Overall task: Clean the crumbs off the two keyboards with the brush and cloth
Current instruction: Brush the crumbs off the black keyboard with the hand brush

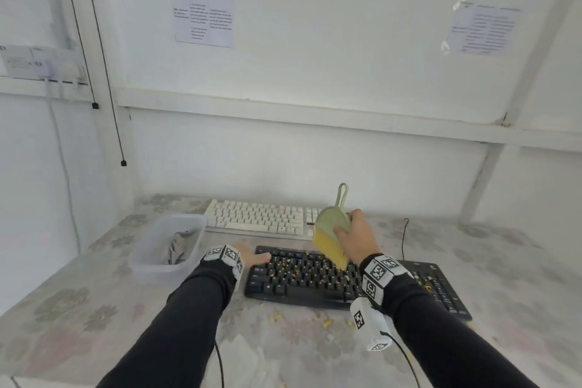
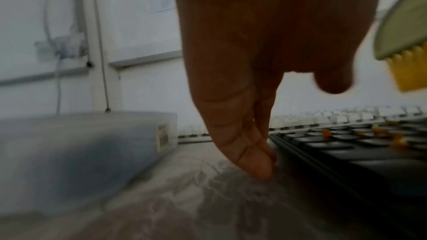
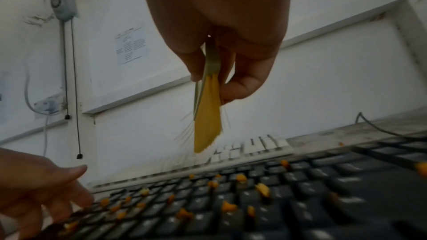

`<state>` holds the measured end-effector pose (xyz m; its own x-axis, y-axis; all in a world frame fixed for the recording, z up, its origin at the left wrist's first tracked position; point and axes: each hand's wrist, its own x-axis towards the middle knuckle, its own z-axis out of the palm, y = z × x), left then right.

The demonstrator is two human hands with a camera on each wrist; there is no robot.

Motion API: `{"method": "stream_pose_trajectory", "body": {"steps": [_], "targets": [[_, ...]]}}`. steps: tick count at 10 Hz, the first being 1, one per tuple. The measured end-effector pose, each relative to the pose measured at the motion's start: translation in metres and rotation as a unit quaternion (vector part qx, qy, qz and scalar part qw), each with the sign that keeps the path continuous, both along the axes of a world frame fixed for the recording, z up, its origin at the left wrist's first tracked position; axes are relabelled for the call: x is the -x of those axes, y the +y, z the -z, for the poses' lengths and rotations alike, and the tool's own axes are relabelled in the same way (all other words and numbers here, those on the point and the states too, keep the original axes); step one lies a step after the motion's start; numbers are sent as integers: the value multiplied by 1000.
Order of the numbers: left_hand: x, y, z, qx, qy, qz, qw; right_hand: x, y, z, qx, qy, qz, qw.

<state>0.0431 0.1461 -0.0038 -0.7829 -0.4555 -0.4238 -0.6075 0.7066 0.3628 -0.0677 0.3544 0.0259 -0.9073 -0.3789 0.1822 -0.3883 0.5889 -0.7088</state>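
1. Brush [image 1: 332, 231] up over the black keyboard [image 1: 302, 277], green body w/ yellow bristles; handle loop points to the far wall, bristles hang down toward the keys at the keyboard's right-centre.
2. Right hand [image 1: 357, 239] clamped on the brush body – thumb one side, fingers the other; right wrist view shows the pinch edge-on, bristle tips just above the keys, can't tell if they touch.
3. Left hand [image 1: 252, 257] at the black keyboard's far-left corner, fingers straight and close together, tips down at the keyboard's edge and the table [image 1: 94, 309]; holding nothing.
4. Crumbs [image 1: 294, 271], orange-yellow, all over the black keys – plenty across the middle rows. A few more on the table near the keyboard's near edge.
5. White keyboard [image 1: 258, 219] lies farther back, parallel to the black one, just beyond it; brush head overlaps its right end in the head view.
6. Clear plastic bin [image 1: 170, 246] left of both keyboards, w/ a grey cloth [image 1: 178, 247] bunched inside.
7. Table has a pale floral cover; black keyboard's cable [image 1: 404, 236] runs off far-right.
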Motion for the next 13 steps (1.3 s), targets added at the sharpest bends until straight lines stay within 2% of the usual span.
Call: {"method": "stream_pose_trajectory", "body": {"steps": [1, 3, 4, 7, 8, 9, 10, 12, 13], "targets": [[9, 7, 10, 12, 17, -45, 999, 5, 19, 9, -30, -10, -11, 999], [25, 1, 24, -23, 30, -72, 997, 9, 28, 9, -54, -20, -24, 998], [34, -7, 34, -58, 48, -105, 992, 12, 22, 4, -40, -16, -27, 999], [43, -9, 25, -110, 56, -112, 986, 23, -10, 0, -34, 12, -29, 999], [51, -11, 27, -101, 56, -122, 986, 24, -19, 0, -33, 16, -35, 999], [58, -15, 33, -35, 71, -112, 991, 24, -23, 0, -30, 15, -37, 999], [60, -21, 35, -63, 99, -139, 983, 25, -27, 1, -39, 21, -41, 998], [62, -23, 36, -38, 51, -85, 994, 30, -35, -1, -46, 43, -68, 996], [62, -20, 38, -60, 62, -112, 990, 31, -41, -3, -31, 54, -83, 995]]}}
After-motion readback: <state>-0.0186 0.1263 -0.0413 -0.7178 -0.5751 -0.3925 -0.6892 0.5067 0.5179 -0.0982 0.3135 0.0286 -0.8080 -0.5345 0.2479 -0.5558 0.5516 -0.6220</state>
